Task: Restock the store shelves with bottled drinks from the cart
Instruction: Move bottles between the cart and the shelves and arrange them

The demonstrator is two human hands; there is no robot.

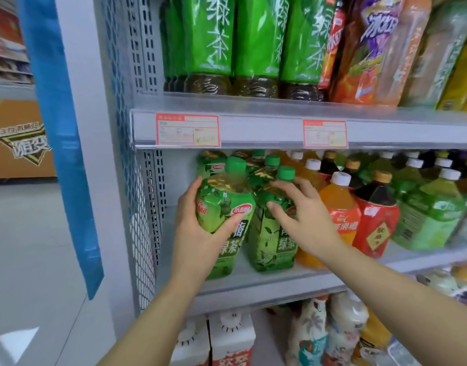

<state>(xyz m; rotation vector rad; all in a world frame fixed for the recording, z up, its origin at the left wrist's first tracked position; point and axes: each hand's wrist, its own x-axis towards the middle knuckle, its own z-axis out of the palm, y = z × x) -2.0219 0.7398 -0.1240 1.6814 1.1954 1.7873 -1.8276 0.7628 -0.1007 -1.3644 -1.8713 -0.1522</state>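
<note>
green tea bottle (pixel 224 220) gripped by left hand (pixel 198 233); right hand (pixel 303 217) spread on neighbour bottle (pixel 272 233), label half-hidden.

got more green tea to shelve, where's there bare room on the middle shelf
One free patch: the shelf's left end, between the mesh side panel and the green tea bottle in the left hand. From the second green tea bottle under the right hand rightward, orange, red and green bottles stand packed.

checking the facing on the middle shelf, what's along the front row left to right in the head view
green tea bottle in the left hand → green tea bottle under the right hand → orange drink bottle → red-label dark tea bottle → pale green bottle
</note>
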